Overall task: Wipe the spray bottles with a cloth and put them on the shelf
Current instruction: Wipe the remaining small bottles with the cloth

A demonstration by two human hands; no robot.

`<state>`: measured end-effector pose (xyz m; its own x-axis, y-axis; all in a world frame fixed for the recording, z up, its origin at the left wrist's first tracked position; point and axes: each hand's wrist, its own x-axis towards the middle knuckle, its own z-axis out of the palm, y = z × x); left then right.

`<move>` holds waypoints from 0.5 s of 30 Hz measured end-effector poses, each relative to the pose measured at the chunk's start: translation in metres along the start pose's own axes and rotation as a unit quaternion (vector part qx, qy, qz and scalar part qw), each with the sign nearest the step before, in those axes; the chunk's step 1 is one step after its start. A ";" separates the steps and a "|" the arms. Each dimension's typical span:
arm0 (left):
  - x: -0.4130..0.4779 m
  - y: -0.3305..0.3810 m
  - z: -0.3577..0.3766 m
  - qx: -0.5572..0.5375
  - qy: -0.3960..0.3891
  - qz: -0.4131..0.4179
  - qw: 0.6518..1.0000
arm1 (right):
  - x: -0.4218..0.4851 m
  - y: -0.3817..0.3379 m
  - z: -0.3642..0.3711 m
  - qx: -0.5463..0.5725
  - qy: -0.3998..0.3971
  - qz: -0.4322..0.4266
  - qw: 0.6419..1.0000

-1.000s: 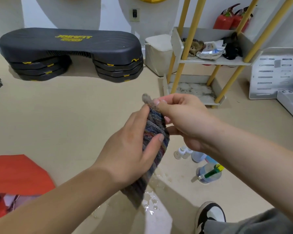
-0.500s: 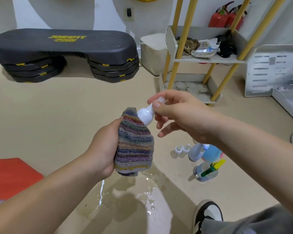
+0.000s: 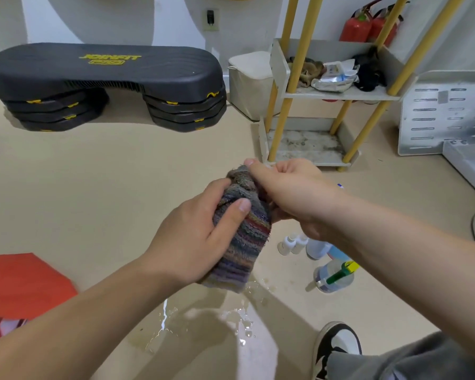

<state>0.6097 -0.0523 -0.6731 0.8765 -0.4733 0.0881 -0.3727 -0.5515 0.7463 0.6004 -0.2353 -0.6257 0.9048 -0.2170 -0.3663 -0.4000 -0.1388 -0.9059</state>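
Striped terry cloth [image 3: 242,237] bunched between both hands above a wet floor.
Left hand [image 3: 200,242] grips the cloth's middle, thumb across the front and fingers curled round behind; right hand [image 3: 294,193] pinches the gathered top end between thumb and curled fingers. Whatever is wrapped inside cannot be seen. Just below the right wrist, on the floor, stand two small white bottles [image 3: 291,244] beside a pale bottle and a blue one, and nearer lies a clear spray bottle with a green and yellow trigger [image 3: 332,275]. A puddle [image 3: 203,316] spreads under the cloth. Beyond the hands is the yellow-posted shelf [image 3: 337,95], its upper tier cluttered; a black step platform [image 3: 104,69] sits to the left.
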 end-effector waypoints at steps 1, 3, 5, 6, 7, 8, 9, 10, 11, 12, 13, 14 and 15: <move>0.001 -0.002 -0.001 -0.034 -0.007 -0.015 0.999 | 0.001 -0.002 -0.004 0.006 0.013 -0.007 1.000; 0.004 -0.007 0.000 -0.150 0.003 -0.084 0.985 | 0.002 -0.004 -0.010 0.037 0.030 -0.010 0.999; 0.007 -0.005 0.003 -0.272 0.009 -0.203 0.941 | 0.002 -0.003 -0.012 0.061 0.038 -0.003 0.997; 0.008 -0.002 0.005 -0.346 -0.002 -0.254 0.903 | 0.003 -0.002 -0.011 0.067 0.034 0.004 0.997; 0.008 0.003 0.006 -0.414 -0.012 -0.286 0.864 | 0.003 0.000 -0.010 0.068 0.022 0.012 0.997; 0.008 0.007 0.006 -0.461 -0.013 -0.302 0.834 | 0.002 0.001 -0.008 0.066 0.007 0.019 0.998; 0.008 0.008 0.006 -0.475 -0.005 -0.309 0.824 | 0.002 0.002 -0.008 0.062 -0.009 0.022 0.998; 0.009 0.008 0.006 -0.468 0.010 -0.312 0.827 | 0.002 0.002 -0.007 0.054 -0.020 0.021 0.998; 0.010 0.008 0.006 -0.451 0.025 -0.317 0.834 | 0.002 0.001 -0.008 0.041 -0.025 0.013 0.999; 0.010 0.006 0.006 -0.435 0.036 -0.324 0.839 | 0.002 0.000 -0.009 0.025 -0.027 0.000 0.999; 0.011 0.005 0.005 -0.422 0.044 -0.331 0.843 | 0.002 -0.002 -0.010 0.011 -0.031 -0.020 0.999; 0.012 0.004 0.005 -0.409 0.053 -0.339 0.846 | 0.001 -0.003 -0.011 0.000 -0.039 -0.041 0.998; 0.013 0.004 0.005 -0.396 0.059 -0.343 0.850 | 0.001 -0.004 -0.012 -0.008 -0.051 -0.062 0.997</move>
<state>0.6184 -0.0636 -0.6723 0.8467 -0.1281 -0.5165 0.5194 -0.0120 0.8545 0.6008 -0.2462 -0.6202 0.9573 -0.0975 -0.2721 -0.2856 -0.1736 -0.9425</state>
